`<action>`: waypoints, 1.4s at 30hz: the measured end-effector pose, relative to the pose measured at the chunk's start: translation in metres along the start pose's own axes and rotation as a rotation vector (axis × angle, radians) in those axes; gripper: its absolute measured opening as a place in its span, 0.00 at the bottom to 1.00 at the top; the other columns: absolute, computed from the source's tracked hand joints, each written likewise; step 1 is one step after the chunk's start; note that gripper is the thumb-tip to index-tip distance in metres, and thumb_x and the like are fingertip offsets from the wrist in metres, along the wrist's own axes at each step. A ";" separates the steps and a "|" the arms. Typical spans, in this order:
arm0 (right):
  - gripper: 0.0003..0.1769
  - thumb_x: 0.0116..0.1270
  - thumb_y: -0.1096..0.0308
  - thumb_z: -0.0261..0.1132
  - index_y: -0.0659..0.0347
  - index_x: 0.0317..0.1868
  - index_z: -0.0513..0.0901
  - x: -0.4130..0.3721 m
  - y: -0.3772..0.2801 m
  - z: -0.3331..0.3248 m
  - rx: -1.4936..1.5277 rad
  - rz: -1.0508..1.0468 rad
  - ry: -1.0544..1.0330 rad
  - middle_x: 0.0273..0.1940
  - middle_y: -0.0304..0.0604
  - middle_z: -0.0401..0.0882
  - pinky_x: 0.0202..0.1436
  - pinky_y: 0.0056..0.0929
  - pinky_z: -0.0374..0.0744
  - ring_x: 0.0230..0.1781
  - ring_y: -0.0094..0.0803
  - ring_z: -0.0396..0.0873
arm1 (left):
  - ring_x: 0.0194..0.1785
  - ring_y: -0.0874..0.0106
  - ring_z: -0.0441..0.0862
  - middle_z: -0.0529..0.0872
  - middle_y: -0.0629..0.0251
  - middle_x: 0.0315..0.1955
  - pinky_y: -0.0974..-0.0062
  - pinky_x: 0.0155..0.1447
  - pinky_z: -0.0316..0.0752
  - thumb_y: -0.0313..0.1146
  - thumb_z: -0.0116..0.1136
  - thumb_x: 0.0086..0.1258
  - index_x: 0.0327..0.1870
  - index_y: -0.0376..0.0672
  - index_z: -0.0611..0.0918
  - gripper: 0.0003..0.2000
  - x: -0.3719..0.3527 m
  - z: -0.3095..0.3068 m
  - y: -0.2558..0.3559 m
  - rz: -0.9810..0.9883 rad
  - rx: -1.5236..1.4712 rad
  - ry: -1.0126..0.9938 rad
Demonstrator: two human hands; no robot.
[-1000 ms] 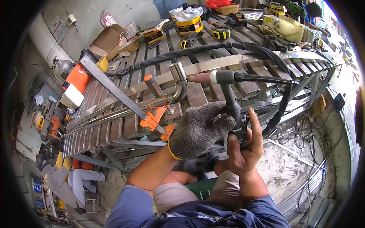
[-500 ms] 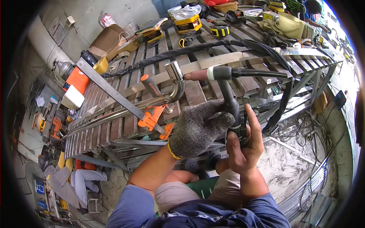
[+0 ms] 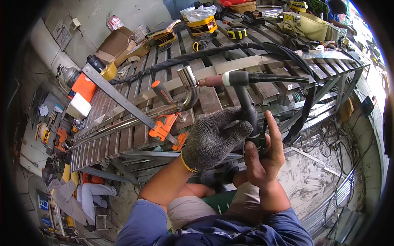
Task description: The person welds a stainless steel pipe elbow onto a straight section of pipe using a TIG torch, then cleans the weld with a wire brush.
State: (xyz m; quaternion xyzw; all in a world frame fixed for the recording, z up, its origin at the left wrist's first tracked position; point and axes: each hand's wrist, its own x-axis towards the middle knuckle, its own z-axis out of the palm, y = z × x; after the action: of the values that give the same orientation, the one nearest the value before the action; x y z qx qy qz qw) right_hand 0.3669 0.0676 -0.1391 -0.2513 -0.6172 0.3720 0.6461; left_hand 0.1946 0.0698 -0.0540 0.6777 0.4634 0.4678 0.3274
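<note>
My left hand (image 3: 215,139), in a dark grey knit glove, is closed round the upper handle of a TIG welding torch (image 3: 245,100). Bare, my right hand (image 3: 266,158) grips the lower handle by its switch, index finger pointing up. The torch's pinkish nozzle (image 3: 212,81) points left, its tip right at a short upright steel tube (image 3: 187,77). That tube meets a curved pipe elbow (image 3: 192,98), which runs into long shiny pipes (image 3: 135,117). An orange bar clamp (image 3: 164,127) holds the pipes against the slatted metal bench (image 3: 209,104).
A black sleeved cable (image 3: 221,50) crosses the bench and hangs off its right side. Behind it stand a yellow tape measure (image 3: 237,33), a yellow-black tub (image 3: 203,25) and a cardboard box (image 3: 116,46). Cables and metal lengths (image 3: 338,197) lie on the floor at right. Another person (image 3: 337,8) is at far right.
The torch has shifted very slightly left, its tip closer against the short tube. Both hands keep the same hold.
</note>
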 end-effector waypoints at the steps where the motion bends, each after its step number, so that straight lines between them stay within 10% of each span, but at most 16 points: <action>1: 0.41 0.79 0.80 0.67 0.77 0.86 0.59 -0.001 0.002 -0.001 -0.018 -0.006 -0.006 0.69 0.59 0.76 0.70 0.32 0.70 0.66 0.38 0.74 | 0.54 0.73 0.92 0.96 0.59 0.52 0.69 0.60 0.86 0.35 0.72 0.82 0.67 0.38 0.89 0.18 0.000 0.000 0.005 -0.019 0.009 -0.014; 4: 0.40 0.83 0.78 0.63 0.71 0.89 0.56 0.000 0.010 -0.003 -0.102 -0.098 -0.027 0.45 0.41 0.87 0.38 0.16 0.73 0.34 0.15 0.75 | 0.56 0.75 0.90 0.96 0.60 0.53 0.69 0.62 0.85 0.33 0.72 0.82 0.67 0.37 0.89 0.17 0.000 -0.002 0.009 -0.033 0.032 -0.029; 8: 0.40 0.83 0.79 0.63 0.73 0.89 0.58 0.001 0.007 -0.004 -0.132 -0.101 -0.038 0.47 0.42 0.87 0.40 0.16 0.74 0.35 0.16 0.76 | 0.53 0.72 0.94 0.97 0.58 0.51 0.69 0.58 0.87 0.36 0.73 0.81 0.66 0.38 0.89 0.18 0.000 -0.001 0.001 0.015 0.045 -0.004; 13: 0.37 0.77 0.79 0.70 0.79 0.82 0.68 0.002 0.001 0.000 0.018 -0.045 -0.008 0.75 0.66 0.79 0.77 0.36 0.77 0.73 0.44 0.83 | 0.52 0.74 0.90 0.95 0.63 0.52 0.72 0.59 0.85 0.34 0.74 0.80 0.66 0.35 0.88 0.19 -0.001 -0.001 0.013 -0.069 -0.164 -0.015; 18: 0.40 0.83 0.76 0.65 0.72 0.88 0.58 0.000 0.009 -0.005 -0.155 -0.106 -0.031 0.44 0.39 0.86 0.39 0.16 0.73 0.34 0.15 0.76 | 0.53 0.72 0.94 0.97 0.58 0.51 0.69 0.58 0.87 0.36 0.73 0.81 0.67 0.39 0.89 0.18 0.000 0.001 0.000 0.016 -0.023 0.013; 24: 0.39 0.83 0.77 0.65 0.74 0.88 0.60 0.003 0.007 -0.004 -0.151 -0.129 -0.023 0.46 0.42 0.87 0.41 0.16 0.75 0.36 0.16 0.77 | 0.53 0.74 0.93 0.96 0.59 0.52 0.70 0.59 0.87 0.36 0.73 0.81 0.67 0.39 0.89 0.19 -0.001 -0.001 0.000 0.013 0.010 -0.013; 27: 0.37 0.79 0.78 0.69 0.77 0.84 0.66 0.003 0.000 -0.002 -0.068 -0.089 -0.016 0.65 0.58 0.83 0.64 0.29 0.77 0.59 0.34 0.82 | 0.52 0.74 0.92 0.96 0.61 0.53 0.70 0.59 0.87 0.36 0.73 0.81 0.67 0.38 0.89 0.19 -0.001 -0.001 -0.002 0.047 -0.038 -0.013; 36: 0.39 0.83 0.78 0.64 0.73 0.88 0.59 0.000 0.006 -0.005 -0.153 -0.110 -0.031 0.49 0.42 0.87 0.40 0.15 0.74 0.35 0.15 0.76 | 0.53 0.74 0.93 0.97 0.59 0.52 0.69 0.59 0.87 0.34 0.73 0.80 0.67 0.38 0.89 0.18 -0.001 0.000 0.001 0.028 0.011 0.000; 42: 0.36 0.77 0.79 0.71 0.79 0.82 0.69 0.001 -0.001 -0.001 0.011 -0.048 -0.012 0.76 0.66 0.78 0.78 0.36 0.76 0.75 0.44 0.81 | 0.55 0.76 0.89 0.95 0.62 0.53 0.71 0.63 0.84 0.28 0.71 0.82 0.66 0.35 0.89 0.16 -0.003 -0.002 0.004 -0.034 -0.038 -0.010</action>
State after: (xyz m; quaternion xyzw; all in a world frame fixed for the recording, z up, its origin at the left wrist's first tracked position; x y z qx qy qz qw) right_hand 0.3678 0.0676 -0.1376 -0.2308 -0.6248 0.3613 0.6525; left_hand 0.1942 0.0660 -0.0507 0.6657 0.4641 0.4675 0.3505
